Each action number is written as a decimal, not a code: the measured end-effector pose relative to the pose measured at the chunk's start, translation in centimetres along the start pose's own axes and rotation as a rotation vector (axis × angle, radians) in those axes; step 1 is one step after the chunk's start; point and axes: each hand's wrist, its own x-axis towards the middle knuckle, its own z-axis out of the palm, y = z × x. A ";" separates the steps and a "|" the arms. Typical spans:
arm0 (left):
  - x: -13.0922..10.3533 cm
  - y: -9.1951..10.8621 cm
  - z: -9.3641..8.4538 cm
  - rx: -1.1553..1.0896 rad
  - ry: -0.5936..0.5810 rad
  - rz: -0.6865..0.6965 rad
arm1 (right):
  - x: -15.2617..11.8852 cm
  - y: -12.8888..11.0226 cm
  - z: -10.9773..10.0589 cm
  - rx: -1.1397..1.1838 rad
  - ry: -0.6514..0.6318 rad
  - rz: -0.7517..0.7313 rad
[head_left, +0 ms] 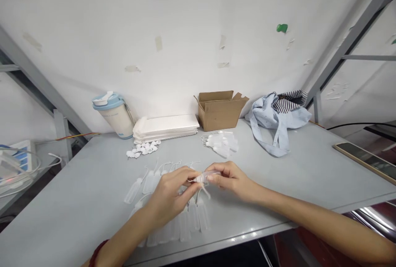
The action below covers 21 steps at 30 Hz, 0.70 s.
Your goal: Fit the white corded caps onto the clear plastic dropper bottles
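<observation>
Both hands meet above the middle of the grey table, around one small translucent bottle (206, 175). My right hand (231, 179) pinches the bottle's body from the right. At its white neck end, the fingers of my left hand (173, 190) are pressed together. A thin white strand hangs below the fingertips. Under and around my left hand lie several translucent bottles (185, 223) with thin strings, in two rows, partly hidden by the hand and forearm. More clear pieces with strings (221, 143) lie in a small pile farther back.
White caps (144, 148) are heaped before a stack of white sheets or bags (167, 127). Along the wall stand a blue-lidded cup (116, 116), an open cardboard box (221, 114) and a light blue cloth bag (272, 118). A phone (368, 158) lies at the right edge.
</observation>
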 end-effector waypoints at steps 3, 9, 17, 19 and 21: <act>0.4 0.6 -0.4 -0.155 -0.121 -0.226 | -0.3 0.7 0.3 -0.286 0.114 -0.261; 0.5 1.6 -0.3 -0.209 -0.221 -0.327 | -0.4 1.7 0.4 -0.690 0.248 -0.692; 0.2 1.2 -0.5 -0.098 -0.235 -0.222 | -0.6 1.2 0.5 -0.646 0.190 -0.679; 0.1 1.3 -0.5 -0.060 -0.224 -0.167 | -0.8 0.6 0.5 -0.510 0.086 -0.541; 0.1 1.5 -0.4 -0.015 -0.213 -0.120 | -0.9 0.1 0.4 -0.346 0.002 -0.379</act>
